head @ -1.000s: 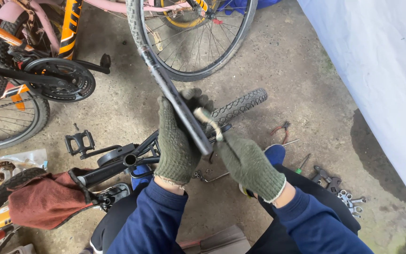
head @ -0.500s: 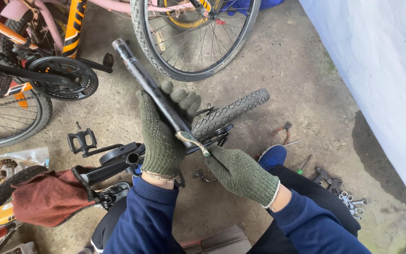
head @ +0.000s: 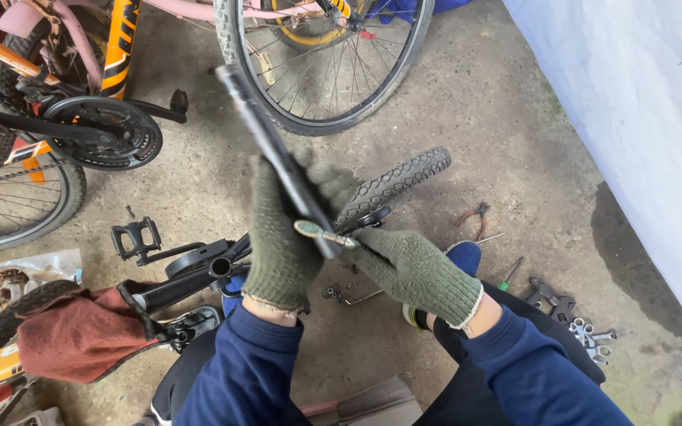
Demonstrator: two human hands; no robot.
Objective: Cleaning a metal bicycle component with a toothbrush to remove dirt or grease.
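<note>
My left hand [head: 282, 237], in a green knit glove, grips a long black tube [head: 266, 142] that slants up to the left. Its upper end is blurred. My right hand [head: 416, 272], also gloved, holds a small metal wrench [head: 321, 233] against the tube's lower end, close to my left palm. Below my hands lies a small bicycle on its side, with its knobby tyre [head: 392, 185] and a black pedal [head: 137, 237] showing.
An orange bicycle [head: 57, 118] stands at left and a large spoked wheel [head: 333, 63] at the top. Pliers [head: 474, 217], a screwdriver [head: 511, 274] and several wrenches [head: 586, 327] lie on the concrete at right. A reddish cloth [head: 73, 335] covers a saddle. A white sheet [head: 641, 118] hangs right.
The black tube has swung in my left hand, its top end shifting and now blurred. My right hand has stayed at the tube's lower end with the wrench.
</note>
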